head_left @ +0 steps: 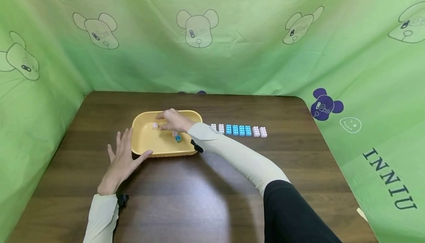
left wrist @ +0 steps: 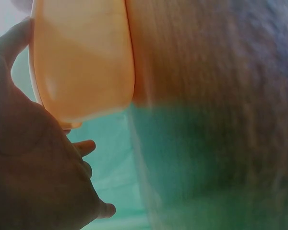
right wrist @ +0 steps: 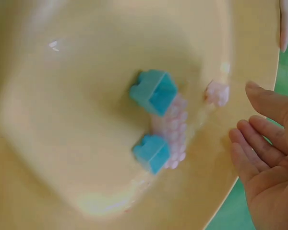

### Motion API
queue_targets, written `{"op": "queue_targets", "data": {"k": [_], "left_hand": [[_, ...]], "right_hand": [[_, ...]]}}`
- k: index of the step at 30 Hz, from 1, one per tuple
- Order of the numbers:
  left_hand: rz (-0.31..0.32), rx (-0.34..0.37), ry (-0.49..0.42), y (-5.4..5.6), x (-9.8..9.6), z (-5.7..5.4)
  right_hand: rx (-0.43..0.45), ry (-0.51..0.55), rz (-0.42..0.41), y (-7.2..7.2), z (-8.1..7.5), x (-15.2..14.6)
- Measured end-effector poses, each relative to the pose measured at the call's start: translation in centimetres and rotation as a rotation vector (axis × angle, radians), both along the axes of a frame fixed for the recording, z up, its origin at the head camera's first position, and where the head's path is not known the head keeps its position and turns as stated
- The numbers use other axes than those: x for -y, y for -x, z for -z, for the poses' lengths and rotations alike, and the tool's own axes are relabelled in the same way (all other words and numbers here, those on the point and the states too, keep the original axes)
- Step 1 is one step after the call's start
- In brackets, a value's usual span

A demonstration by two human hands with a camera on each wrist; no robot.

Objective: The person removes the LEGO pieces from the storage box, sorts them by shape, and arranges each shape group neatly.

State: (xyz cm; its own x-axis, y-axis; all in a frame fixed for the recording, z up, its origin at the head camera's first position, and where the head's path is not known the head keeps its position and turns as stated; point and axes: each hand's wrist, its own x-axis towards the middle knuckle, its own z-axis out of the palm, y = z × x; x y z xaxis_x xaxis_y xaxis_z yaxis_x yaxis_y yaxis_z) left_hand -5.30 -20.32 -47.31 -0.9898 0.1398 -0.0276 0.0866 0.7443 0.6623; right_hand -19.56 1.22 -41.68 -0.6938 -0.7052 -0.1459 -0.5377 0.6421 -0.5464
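Note:
A yellow tray (head_left: 146,147) stands on the table, with my left hand (head_left: 120,163) spread at its left end. The left thumb lies at the tray's front rim, and the left wrist view shows the fingers along its outer side. Over the tray hovers my right hand (head_left: 174,121), fingers loosely bent and nothing visible between them. Two blue toy bricks (right wrist: 153,91) lie in the tray beside pink studded bricks (right wrist: 170,127). A separate small pink brick (right wrist: 217,93) is nearest to the right fingertips, apart from them.
Right of the tray, a row of toy bricks runs across the wooden table (head_left: 199,206): whitish bricks (head_left: 221,128), several blue bricks (head_left: 235,130), then pale pink bricks (head_left: 263,132). Green printed cloth (head_left: 232,69) hangs behind and at both sides.

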Motion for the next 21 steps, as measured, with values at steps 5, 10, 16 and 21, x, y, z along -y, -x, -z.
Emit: {"op": "queue_targets", "data": {"k": [5, 10, 16, 21], "left_hand": [[-0.001, -0.005, 0.009, 0.0, 0.0, 0.1], [-0.001, 0.003, 0.011, -0.1, 0.0, 0.2], [0.000, 0.014, 0.010, -0.2, -0.1, 0.1], [0.004, 0.007, 0.025, -0.1, 0.0, -0.2]], "right_hand": [[-0.021, -0.068, 0.011, 0.0, -0.2, 1.2], [-0.019, -0.117, 0.029, -0.1, 0.2, 2.0], [-0.089, -0.127, 0.005, 0.0, 0.8, 2.9], [-0.133, -0.159, 0.032, 0.1, 1.3, 3.7]]}}
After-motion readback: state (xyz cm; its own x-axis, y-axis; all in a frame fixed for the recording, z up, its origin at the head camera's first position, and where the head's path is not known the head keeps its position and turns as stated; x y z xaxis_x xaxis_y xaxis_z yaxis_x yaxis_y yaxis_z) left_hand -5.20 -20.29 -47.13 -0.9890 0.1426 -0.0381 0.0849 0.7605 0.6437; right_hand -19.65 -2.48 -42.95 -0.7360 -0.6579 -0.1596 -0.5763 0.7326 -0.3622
